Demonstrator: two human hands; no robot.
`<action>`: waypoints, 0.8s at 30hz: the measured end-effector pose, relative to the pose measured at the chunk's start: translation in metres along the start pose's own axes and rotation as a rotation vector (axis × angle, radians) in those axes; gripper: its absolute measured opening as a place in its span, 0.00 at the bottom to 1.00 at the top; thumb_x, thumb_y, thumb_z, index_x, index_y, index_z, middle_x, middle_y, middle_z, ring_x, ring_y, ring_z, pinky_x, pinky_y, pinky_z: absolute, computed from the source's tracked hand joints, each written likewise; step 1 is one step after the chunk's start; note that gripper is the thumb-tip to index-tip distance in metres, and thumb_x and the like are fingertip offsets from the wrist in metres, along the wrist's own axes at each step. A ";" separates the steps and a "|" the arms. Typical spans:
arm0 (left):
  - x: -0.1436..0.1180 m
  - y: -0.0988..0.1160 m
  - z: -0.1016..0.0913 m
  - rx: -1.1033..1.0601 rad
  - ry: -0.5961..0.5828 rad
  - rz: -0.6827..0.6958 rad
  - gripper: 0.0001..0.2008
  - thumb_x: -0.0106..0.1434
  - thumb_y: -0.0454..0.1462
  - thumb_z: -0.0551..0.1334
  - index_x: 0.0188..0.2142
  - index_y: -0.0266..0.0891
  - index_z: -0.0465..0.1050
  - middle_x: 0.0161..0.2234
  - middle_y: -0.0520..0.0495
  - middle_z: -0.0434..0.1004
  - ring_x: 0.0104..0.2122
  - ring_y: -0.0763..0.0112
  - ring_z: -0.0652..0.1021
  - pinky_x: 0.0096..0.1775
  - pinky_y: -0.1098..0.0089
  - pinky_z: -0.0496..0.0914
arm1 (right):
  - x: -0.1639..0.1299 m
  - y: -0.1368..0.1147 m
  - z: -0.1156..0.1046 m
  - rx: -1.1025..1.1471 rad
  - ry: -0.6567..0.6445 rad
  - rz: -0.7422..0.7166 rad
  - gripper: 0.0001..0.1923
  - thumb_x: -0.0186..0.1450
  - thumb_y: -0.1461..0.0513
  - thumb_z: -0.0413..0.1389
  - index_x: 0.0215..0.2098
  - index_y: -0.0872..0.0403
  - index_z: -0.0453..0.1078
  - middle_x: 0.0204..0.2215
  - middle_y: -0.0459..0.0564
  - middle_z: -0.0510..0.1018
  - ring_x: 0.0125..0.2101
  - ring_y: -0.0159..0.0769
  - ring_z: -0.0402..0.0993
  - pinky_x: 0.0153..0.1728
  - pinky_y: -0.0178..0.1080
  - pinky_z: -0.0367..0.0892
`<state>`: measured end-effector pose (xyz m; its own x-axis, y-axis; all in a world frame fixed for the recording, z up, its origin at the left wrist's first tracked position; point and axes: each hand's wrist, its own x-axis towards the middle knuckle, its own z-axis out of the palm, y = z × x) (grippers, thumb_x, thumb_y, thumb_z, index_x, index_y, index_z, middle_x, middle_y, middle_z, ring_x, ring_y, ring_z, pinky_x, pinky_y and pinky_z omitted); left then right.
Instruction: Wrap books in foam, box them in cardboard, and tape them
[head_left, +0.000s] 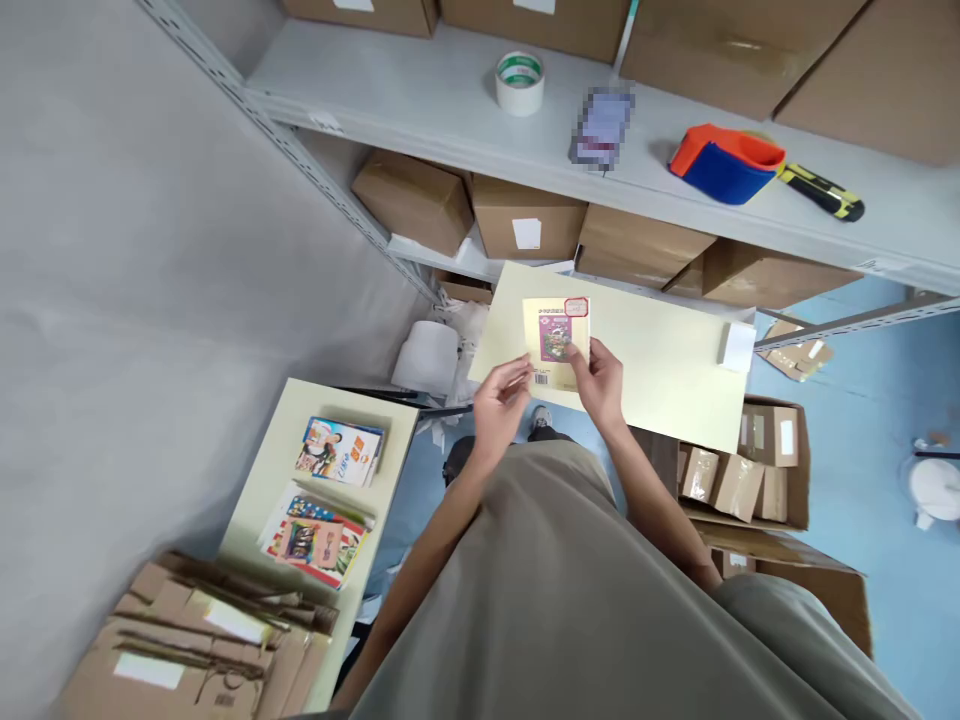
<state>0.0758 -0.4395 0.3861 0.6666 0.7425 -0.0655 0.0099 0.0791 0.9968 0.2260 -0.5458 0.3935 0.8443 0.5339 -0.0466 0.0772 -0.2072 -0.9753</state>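
A thin pale-yellow book (534, 345) is held over the work table, its cover showing a purple picture panel, a red-framed label at the top right and a barcode at the lower left. My right hand (602, 385) grips its lower right edge, with the thumb lying on the cover and the fingers behind. At the opposite lower left edge, my left hand (501, 408) has its fingers bent in and touching the book. Beneath is the cream tabletop (660, 360), with a small white box (738, 346) at its right end.
On the shelf (420, 85) ahead are a tape roll (520, 85), a blurred phone (602, 127), an orange-and-blue tape dispenser (727, 165) and a yellow-black cutter (821, 192). Books (341, 450) lie on a left side table (259, 445), near flattened cardboard (187, 650). Cartons (739, 485) stand right.
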 end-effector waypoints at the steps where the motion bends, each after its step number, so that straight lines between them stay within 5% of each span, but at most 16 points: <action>1: 0.009 -0.001 0.000 -0.010 0.055 -0.015 0.17 0.71 0.48 0.73 0.54 0.44 0.83 0.59 0.37 0.88 0.59 0.53 0.88 0.66 0.48 0.81 | 0.010 0.002 -0.007 0.031 -0.006 0.002 0.28 0.74 0.36 0.61 0.47 0.50 0.81 0.39 0.51 0.86 0.38 0.44 0.80 0.37 0.42 0.77; 4: 0.033 -0.005 -0.003 0.000 0.126 -0.052 0.22 0.66 0.51 0.77 0.53 0.43 0.83 0.54 0.39 0.90 0.55 0.54 0.89 0.63 0.50 0.83 | 0.030 0.005 -0.019 0.134 -0.033 0.061 0.28 0.72 0.36 0.63 0.49 0.50 0.82 0.42 0.52 0.89 0.39 0.45 0.83 0.37 0.43 0.79; 11: 0.069 -0.003 0.007 -0.003 0.082 -0.220 0.25 0.67 0.58 0.74 0.46 0.40 0.87 0.39 0.42 0.91 0.39 0.58 0.90 0.36 0.63 0.84 | 0.047 -0.005 -0.019 0.299 -0.111 0.167 0.30 0.71 0.36 0.65 0.55 0.49 0.82 0.49 0.54 0.91 0.45 0.49 0.89 0.44 0.47 0.84; 19: 0.098 0.007 0.034 -0.316 -0.104 -0.360 0.29 0.59 0.61 0.77 0.43 0.38 0.89 0.48 0.38 0.92 0.52 0.47 0.88 0.54 0.54 0.83 | 0.071 -0.008 -0.031 0.377 -0.084 0.195 0.29 0.67 0.36 0.70 0.51 0.49 0.83 0.45 0.51 0.92 0.42 0.48 0.89 0.41 0.46 0.84; 24: 0.101 -0.004 0.048 -0.227 0.012 -0.319 0.32 0.56 0.62 0.82 0.45 0.38 0.90 0.44 0.41 0.92 0.45 0.56 0.89 0.49 0.60 0.83 | 0.086 0.004 -0.036 0.277 -0.084 0.167 0.34 0.68 0.34 0.68 0.58 0.49 0.82 0.53 0.55 0.91 0.49 0.51 0.89 0.50 0.52 0.85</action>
<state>0.1790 -0.3971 0.3776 0.6477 0.6649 -0.3721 0.0492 0.4508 0.8913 0.3181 -0.5303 0.3931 0.7853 0.5798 -0.2171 -0.2154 -0.0729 -0.9738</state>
